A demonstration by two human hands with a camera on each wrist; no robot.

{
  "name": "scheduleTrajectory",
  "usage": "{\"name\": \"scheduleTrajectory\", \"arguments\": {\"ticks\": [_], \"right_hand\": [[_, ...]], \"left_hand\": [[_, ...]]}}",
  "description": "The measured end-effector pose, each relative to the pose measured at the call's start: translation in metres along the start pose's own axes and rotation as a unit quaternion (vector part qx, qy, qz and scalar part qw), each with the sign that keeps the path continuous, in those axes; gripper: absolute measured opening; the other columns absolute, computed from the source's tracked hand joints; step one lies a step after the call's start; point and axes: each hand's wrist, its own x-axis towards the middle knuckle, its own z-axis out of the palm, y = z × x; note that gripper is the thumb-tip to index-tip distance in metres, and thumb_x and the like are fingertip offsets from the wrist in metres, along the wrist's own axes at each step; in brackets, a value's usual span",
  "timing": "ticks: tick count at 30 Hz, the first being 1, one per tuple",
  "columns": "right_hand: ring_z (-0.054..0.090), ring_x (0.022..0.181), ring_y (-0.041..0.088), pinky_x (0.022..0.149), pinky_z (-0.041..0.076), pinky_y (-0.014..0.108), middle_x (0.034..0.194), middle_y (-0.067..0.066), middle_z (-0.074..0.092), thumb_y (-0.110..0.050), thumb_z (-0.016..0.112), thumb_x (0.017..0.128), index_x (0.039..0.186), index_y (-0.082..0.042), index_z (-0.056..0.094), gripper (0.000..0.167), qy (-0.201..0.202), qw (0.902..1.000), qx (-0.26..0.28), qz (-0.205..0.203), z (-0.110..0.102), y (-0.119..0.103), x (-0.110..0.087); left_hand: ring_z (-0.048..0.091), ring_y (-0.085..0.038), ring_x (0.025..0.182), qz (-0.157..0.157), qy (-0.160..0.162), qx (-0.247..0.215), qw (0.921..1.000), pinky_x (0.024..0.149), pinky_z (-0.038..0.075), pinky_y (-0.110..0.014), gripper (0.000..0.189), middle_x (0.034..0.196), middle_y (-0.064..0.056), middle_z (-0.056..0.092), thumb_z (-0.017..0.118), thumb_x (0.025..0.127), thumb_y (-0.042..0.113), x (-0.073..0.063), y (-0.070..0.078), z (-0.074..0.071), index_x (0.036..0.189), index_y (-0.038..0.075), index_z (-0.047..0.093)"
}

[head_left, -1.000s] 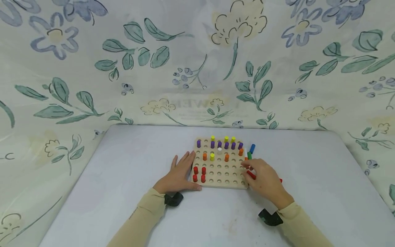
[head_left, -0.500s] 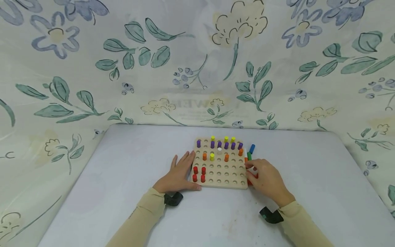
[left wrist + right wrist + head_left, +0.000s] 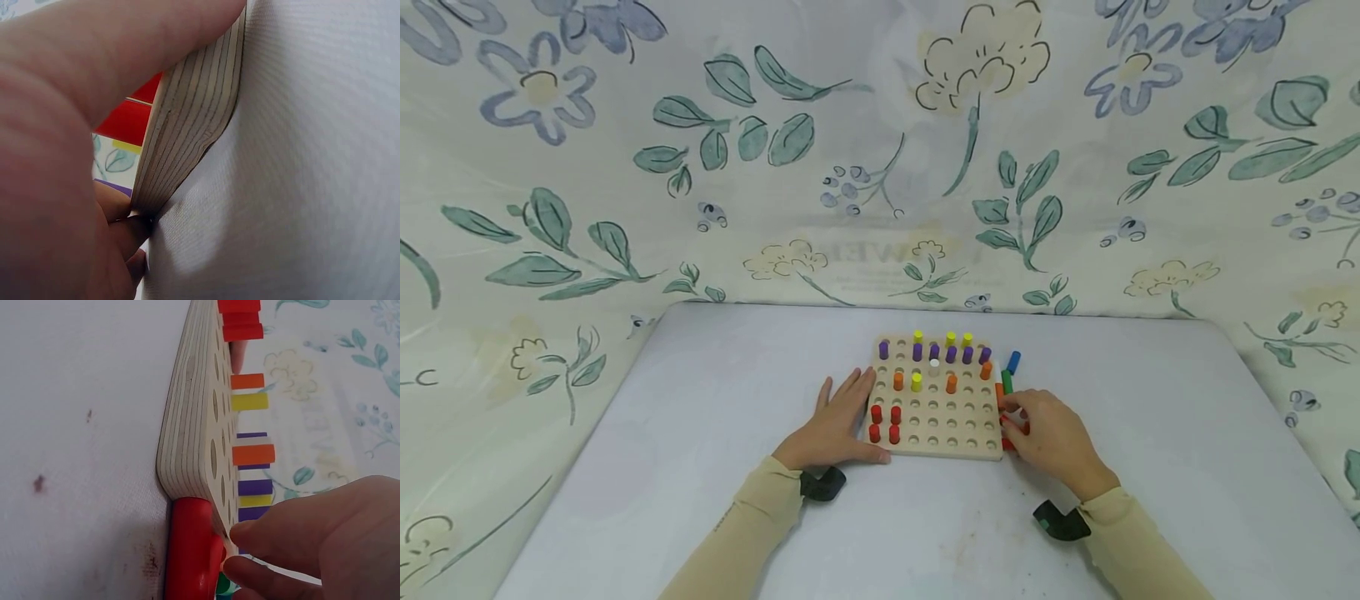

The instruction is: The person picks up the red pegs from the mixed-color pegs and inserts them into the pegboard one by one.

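My left hand [image 3: 835, 425] lies with spread fingers along the left edge of a pale wooden pegboard [image 3: 932, 422], its thumb on the front corner. In the left wrist view the thumb [image 3: 125, 56] crosses the board's layered edge. My right hand [image 3: 1048, 437] is at the board's right edge with bent fingers among loose pegs. A red peg [image 3: 189, 550] lies against the board's corner in the right wrist view. A second red peg [image 3: 217, 559] is right by the fingertips; whether they pinch it cannot be seen. A green peg [image 3: 1007, 382] and an orange peg [image 3: 999, 394] lie just beyond.
Red pegs [image 3: 876, 433] stand in the board's near left holes, with orange, yellow, white and purple ones farther back. A blue peg [image 3: 1014, 362] lies beyond the board's right side. The white table [image 3: 737, 358] ends at a floral cloth [image 3: 865, 167].
My right hand has shifted slightly right and down, and red pegs now lie closer to the board's right edge. The left hand and the board stay put.
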Motion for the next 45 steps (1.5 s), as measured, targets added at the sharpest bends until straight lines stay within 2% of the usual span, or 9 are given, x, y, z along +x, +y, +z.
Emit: {"name": "scheduleTrajectory", "arguments": {"ticks": [12, 31, 36, 45], "right_hand": [[0.054, 0.074, 0.016, 0.063, 0.051, 0.028, 0.084, 0.003, 0.063, -0.012, 0.076, 0.088, 0.114, -0.001, 0.071, 0.029, -0.017, 0.9997, -0.009, 0.016, 0.0053, 0.0042, 0.002], [0.051, 0.071, 0.016, 0.057, 0.045, 0.027, 0.079, 0.0, 0.059, -0.012, 0.075, 0.089, 0.117, -0.002, 0.072, 0.029, -0.029, 0.999, -0.018, 0.03, 0.0095, 0.0058, 0.0034], [0.049, 0.07, 0.016, 0.057, 0.044, 0.027, 0.078, 0.001, 0.058, -0.013, 0.075, 0.089, 0.114, -0.002, 0.073, 0.027, -0.013, 0.9993, -0.027, 0.02, 0.01, 0.0063, 0.0029], [0.049, 0.071, 0.018, 0.058, 0.046, 0.027, 0.081, 0.004, 0.062, -0.015, 0.076, 0.088, 0.108, -0.002, 0.074, 0.024, 0.042, 0.9989, -0.018, 0.012, 0.0079, 0.0027, 0.0004]], "left_hand": [[0.0, -0.029, 0.155, 0.002, 0.001, -0.002, 1.0, 0.118, -0.014, -0.057, 0.122, 0.168, -0.012, 0.01, 0.083, 0.075, 0.051, -0.0003, -0.001, 0.0008, 0.161, 0.002, 0.011], [0.0, -0.029, 0.155, 0.001, -0.003, 0.001, 1.0, 0.118, -0.015, -0.057, 0.122, 0.168, -0.012, 0.01, 0.083, 0.075, 0.051, 0.0009, -0.0006, 0.0008, 0.161, 0.002, 0.011], [0.0, -0.029, 0.155, -0.001, -0.002, 0.001, 1.0, 0.118, -0.015, -0.057, 0.123, 0.168, -0.011, 0.01, 0.083, 0.075, 0.051, 0.0011, -0.0005, 0.0008, 0.161, 0.002, 0.01], [0.002, -0.029, 0.155, -0.001, 0.008, 0.006, 0.9999, 0.118, -0.013, -0.057, 0.123, 0.168, -0.012, 0.013, 0.085, 0.074, 0.049, -0.0003, -0.0013, 0.0017, 0.16, 0.001, 0.012]]}}
